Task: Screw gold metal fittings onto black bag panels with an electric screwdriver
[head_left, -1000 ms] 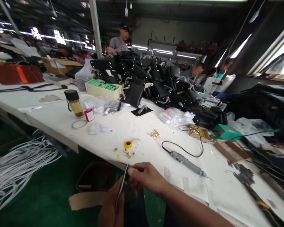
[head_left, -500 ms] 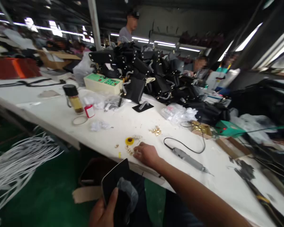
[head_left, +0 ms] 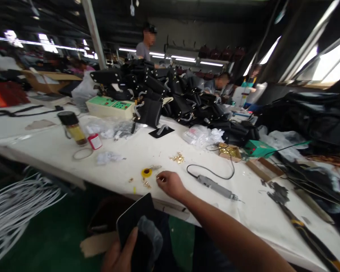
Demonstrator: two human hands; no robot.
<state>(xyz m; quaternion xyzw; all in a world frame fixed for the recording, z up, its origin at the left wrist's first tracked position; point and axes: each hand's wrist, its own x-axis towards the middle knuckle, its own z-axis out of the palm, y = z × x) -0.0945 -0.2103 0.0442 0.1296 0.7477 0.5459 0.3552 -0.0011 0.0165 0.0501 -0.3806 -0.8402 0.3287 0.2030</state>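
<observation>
My left hand (head_left: 121, 252) grips a black flat piece (head_left: 138, 223) with clear plastic on it, held below the table edge. Over the white table (head_left: 107, 175), my right hand (head_left: 170, 184) has its thumb and fingers pinched together on a small gold fitting, partly hidden by the fingers. Just left of that hand lie a few loose gold fittings (head_left: 146, 184) and a yellow tape roll (head_left: 146, 172). Farther back is a small pile of gold pieces (head_left: 178, 158). A grey electric screwdriver (head_left: 217, 187) rests to the right.
Black bags (head_left: 172, 87) are heaped at the back beside a green-topped control box (head_left: 110, 107). A jar (head_left: 73, 129) and red bottle (head_left: 95, 141) stand left. Pliers with dark handles (head_left: 308, 234) lie right. A person (head_left: 144, 47) stands behind the heap.
The camera view has shifted, moving the table items left in the picture. My right hand has lifted slightly away from the loose gold fittings, its fingertips drawn together.
</observation>
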